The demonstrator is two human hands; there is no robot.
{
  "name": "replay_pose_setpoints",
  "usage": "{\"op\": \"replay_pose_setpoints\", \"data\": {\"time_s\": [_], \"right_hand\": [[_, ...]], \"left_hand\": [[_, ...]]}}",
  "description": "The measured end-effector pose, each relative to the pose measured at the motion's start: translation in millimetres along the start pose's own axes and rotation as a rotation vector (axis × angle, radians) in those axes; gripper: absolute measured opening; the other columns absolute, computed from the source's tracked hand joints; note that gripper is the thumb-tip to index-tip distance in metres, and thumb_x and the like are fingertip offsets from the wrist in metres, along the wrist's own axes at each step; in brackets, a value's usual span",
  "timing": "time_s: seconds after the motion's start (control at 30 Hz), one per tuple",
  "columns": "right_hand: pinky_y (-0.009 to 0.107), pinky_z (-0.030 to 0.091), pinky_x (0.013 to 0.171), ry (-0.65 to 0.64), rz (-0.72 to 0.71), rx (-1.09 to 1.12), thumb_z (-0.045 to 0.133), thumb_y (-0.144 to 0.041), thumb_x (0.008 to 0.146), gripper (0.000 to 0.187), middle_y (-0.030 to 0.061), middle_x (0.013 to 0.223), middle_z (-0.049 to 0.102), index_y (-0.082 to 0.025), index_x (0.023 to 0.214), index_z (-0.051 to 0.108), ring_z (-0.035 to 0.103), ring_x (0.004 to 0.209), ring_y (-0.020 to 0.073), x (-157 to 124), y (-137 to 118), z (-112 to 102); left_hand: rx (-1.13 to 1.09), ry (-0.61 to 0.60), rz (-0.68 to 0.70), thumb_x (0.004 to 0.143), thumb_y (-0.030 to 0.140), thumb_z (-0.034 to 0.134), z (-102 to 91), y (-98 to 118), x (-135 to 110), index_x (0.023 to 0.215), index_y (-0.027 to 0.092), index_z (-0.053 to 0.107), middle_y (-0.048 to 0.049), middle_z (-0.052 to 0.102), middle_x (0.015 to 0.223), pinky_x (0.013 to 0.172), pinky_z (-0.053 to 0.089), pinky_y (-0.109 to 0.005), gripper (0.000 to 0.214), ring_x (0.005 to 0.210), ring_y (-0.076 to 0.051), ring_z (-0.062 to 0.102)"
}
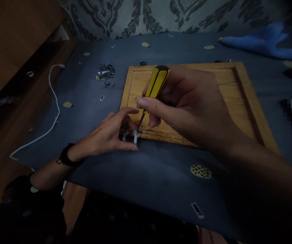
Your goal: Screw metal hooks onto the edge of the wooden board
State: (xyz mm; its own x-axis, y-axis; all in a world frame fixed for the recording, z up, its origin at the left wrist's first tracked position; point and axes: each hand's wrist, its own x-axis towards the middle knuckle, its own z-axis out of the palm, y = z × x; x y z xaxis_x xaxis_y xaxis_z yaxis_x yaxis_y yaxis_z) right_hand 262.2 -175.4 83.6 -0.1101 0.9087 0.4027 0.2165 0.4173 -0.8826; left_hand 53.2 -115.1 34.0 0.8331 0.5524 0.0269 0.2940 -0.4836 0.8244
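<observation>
My right hand [194, 98] grips a screwdriver [157, 82] by its yellow and black handle. The shaft slants down to the left, its tip meeting a metal hinge [136, 136] at the near edge of a framed wooden panel [249, 91]. My left hand [105, 134] curls around that hinge, thumb below and fingers above. A second metal piece [124, 135] shows beside the hinge, between thumb and fingers. The near edge of the panel has a row of small dark holes. Whether a screw sits under the tip is too small to tell.
A pile of metal hinges [106, 70] and several small screws [107, 84] lie past the panel's left side. A white cable [57, 101] runs along the left of the blue patterned cloth [161, 176]. A blue plush-like thing [260, 41] lies at the back right.
</observation>
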Motion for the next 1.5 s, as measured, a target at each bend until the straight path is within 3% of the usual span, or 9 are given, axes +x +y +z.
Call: {"op": "replay_pose_setpoints", "data": {"time_s": [0.3,0.67,0.8,0.93,1.23,1.4,1.5], "right_hand": [[0.023,0.058,0.047,-0.014,-0.006,0.019,0.08,-0.049,0.087,0.032,-0.0046,0.074,0.064,-0.024,0.081,0.06,0.066,0.06,0.0102,2,-3,-2],[0.021,0.059,0.047,0.016,0.0,-0.032,0.077,-0.049,0.09,0.029,-0.0047,0.083,0.068,-0.024,0.086,0.064,0.067,0.06,0.0079,-1,3,2],[0.024,0.062,0.055,-0.086,0.048,0.022,0.075,-0.045,0.093,0.026,-0.0053,0.082,0.068,-0.024,0.087,0.062,0.068,0.063,0.0093,0,1,-4],[0.03,0.066,0.068,-0.198,0.073,0.076,0.068,-0.029,0.098,0.019,-0.0036,0.082,0.069,-0.025,0.082,0.057,0.073,0.071,0.0128,0,-4,-8],[0.028,0.059,0.052,-0.064,0.04,0.005,0.078,-0.042,0.09,0.02,-0.0029,0.084,0.071,-0.026,0.085,0.067,0.068,0.064,0.0125,-4,-4,3],[0.027,0.063,0.06,-0.139,0.041,0.029,0.073,-0.024,0.094,0.013,-0.0043,0.085,0.072,-0.026,0.087,0.062,0.071,0.069,0.0129,-3,-3,-6],[0.029,0.065,0.066,-0.188,0.069,0.015,0.072,-0.026,0.095,0.016,-0.004,0.085,0.072,-0.026,0.083,0.061,0.073,0.073,0.0134,-3,-6,-10]], "left_hand": [[-0.004,-0.001,0.026,0.075,0.051,0.089,0.8,-6,-2,0.142,0.026,0.045,-0.0035,0.071,0.105,0.085,0.052,-0.036,0.084,0.096,-0.021,0.07],[-0.003,-0.006,-0.014,0.073,0.048,0.09,-0.3,1,0,0.139,0.023,0.045,-0.0041,0.07,0.104,0.086,0.051,-0.037,0.083,0.094,-0.022,0.07],[0.035,0.003,-0.005,0.074,0.051,0.089,-0.3,0,-1,0.137,0.024,0.045,-0.0035,0.07,0.105,0.085,0.051,-0.036,0.081,0.094,-0.021,0.069],[0.09,0.038,0.016,0.073,0.053,0.088,-0.2,0,-1,0.136,0.027,0.045,-0.0021,0.07,0.105,0.083,0.051,-0.036,0.08,0.092,-0.021,0.069],[0.066,0.004,0.053,0.078,0.051,0.085,-0.6,3,2,0.129,0.024,0.049,-0.0015,0.07,0.101,0.075,0.054,-0.033,0.068,0.086,-0.019,0.069],[0.119,0.018,0.049,0.077,0.051,0.086,-0.6,1,-1,0.136,0.024,0.047,-0.0012,0.07,0.101,0.079,0.053,-0.033,0.076,0.088,-0.019,0.069],[0.124,0.02,0.052,0.077,0.051,0.086,-1.1,1,-1,0.14,0.026,0.044,-0.0014,0.07,0.103,0.08,0.053,-0.033,0.08,0.089,-0.019,0.069]]}}
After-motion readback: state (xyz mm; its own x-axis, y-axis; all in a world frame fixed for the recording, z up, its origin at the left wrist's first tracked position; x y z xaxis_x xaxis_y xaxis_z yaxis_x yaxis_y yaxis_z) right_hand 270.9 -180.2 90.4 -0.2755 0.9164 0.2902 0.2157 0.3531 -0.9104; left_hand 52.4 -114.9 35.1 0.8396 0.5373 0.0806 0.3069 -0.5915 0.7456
